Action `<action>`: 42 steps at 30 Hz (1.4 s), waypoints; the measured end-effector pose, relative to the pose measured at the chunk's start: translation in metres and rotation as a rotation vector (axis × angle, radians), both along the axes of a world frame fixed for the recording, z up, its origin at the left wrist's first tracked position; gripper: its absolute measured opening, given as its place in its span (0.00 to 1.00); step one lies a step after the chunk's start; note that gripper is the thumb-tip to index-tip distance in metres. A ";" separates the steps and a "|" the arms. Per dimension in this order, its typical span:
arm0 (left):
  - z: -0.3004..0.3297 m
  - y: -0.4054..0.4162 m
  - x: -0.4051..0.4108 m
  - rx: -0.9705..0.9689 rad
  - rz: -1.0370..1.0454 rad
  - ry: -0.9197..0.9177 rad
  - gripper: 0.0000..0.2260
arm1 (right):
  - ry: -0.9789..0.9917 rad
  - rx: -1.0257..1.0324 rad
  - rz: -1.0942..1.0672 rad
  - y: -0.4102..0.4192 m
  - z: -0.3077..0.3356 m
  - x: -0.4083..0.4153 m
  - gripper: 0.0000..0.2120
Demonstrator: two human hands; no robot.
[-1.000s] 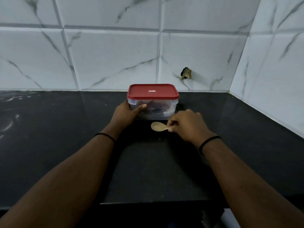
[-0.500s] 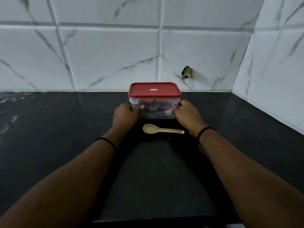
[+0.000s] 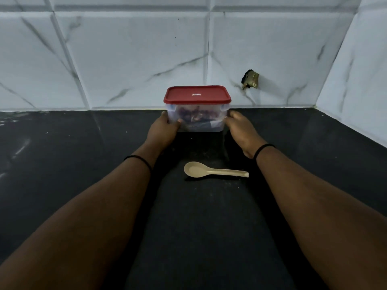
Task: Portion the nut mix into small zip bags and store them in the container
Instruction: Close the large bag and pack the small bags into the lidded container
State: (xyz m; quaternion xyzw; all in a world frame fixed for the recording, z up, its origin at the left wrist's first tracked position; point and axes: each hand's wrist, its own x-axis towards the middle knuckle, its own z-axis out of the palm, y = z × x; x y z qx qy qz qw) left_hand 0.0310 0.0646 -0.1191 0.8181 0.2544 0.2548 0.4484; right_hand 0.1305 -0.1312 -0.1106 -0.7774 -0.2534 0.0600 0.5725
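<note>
Red lid point(image 3: 197, 94) sits seated on the clear container point(image 3: 196, 118), which stands on the black worktop point(image 3: 62, 155) near the tiled back wall. Dark contents show through the wall of the box; I cannot tell individual bags. I read this as the storing step, portioning seemingly done. Next move, in my judgement: settle the box in place or let go, keeping it level so the lid stays on. Left hand point(image 3: 162, 130) grips the left side, thumb across the front face, fingers wrapped round the corner. Right hand point(image 3: 240, 130) presses on the right side, fingers curled against the wall. Both forearms reach straight forward, roughly parallel. Beige spoon point(image 3: 215, 171) lies on the worktop between the wrists, apart from both hands.
</note>
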 end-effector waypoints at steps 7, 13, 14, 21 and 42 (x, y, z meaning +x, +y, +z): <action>0.009 -0.034 -0.059 0.107 0.080 -0.065 0.12 | -0.325 -0.329 -0.018 -0.051 0.013 -0.044 0.14; 0.021 -0.071 -0.114 0.129 -0.310 0.226 0.18 | -0.195 -0.494 0.255 -0.097 0.020 -0.084 0.12; 0.022 -0.073 -0.118 0.128 -0.341 0.253 0.16 | -0.197 -0.484 0.261 -0.099 0.019 -0.086 0.09; 0.011 -0.069 -0.114 0.160 -0.199 0.174 0.03 | -0.295 -0.408 0.085 -0.071 -0.001 -0.087 0.04; 0.000 -0.039 -0.065 0.316 0.139 0.072 0.07 | -0.421 -0.264 -0.166 -0.019 -0.010 -0.046 0.07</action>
